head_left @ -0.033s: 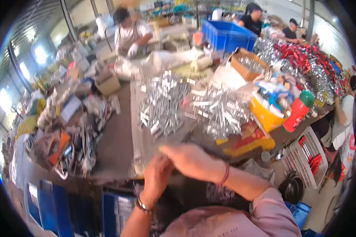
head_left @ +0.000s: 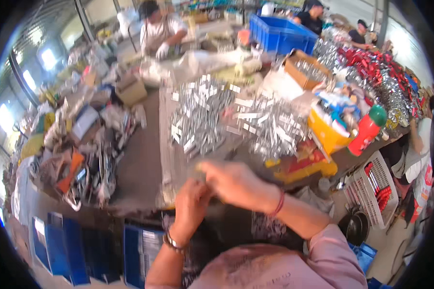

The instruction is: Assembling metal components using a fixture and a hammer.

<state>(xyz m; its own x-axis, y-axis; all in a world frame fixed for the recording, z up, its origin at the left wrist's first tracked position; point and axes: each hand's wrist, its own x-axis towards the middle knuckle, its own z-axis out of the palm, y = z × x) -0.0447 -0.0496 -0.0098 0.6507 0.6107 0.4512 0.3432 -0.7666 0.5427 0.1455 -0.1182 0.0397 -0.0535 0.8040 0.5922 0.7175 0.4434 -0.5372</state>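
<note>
Silvery packets (head_left: 197, 120) are heaped on the table (head_left: 140, 168), just beyond both hands. In the head view, the left hand (head_left: 190, 202) and the right hand (head_left: 236, 183) are brought together at the table's near edge; motion blur hides what is pinched, so their grip cannot be told. Packets are judged light, thin, crinkly and slippery, best taken by an edge. A red bottle (head_left: 366, 130) stands right.
</note>
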